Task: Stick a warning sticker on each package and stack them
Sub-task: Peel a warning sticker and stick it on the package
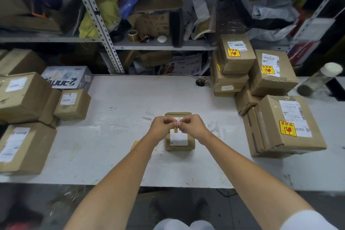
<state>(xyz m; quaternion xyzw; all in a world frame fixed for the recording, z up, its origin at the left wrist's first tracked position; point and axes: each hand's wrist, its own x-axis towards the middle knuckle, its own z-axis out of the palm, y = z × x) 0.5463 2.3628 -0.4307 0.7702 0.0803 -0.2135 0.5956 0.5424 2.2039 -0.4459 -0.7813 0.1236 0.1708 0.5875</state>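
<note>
Our bare forearms (130, 173) reach over the white worktable (112, 155), where our left hand (162, 127) and right hand (193, 126) meet, both sets of fingertips pinched on a small yellow-and-red warning sticker (175, 129) just above a small brown cardboard package (179, 146) lying mid-table. Stickered brown cardboard boxes (285, 125) are stacked at the right; unstickered brown boxes (24, 97) sit at the left.

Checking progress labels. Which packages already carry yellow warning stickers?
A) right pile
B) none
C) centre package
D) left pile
A: boxes in the right pile show yellow stickers. The left pile and the centre package show only white labels. The left hand and right hand pinch a sticker over the centre package.
</note>
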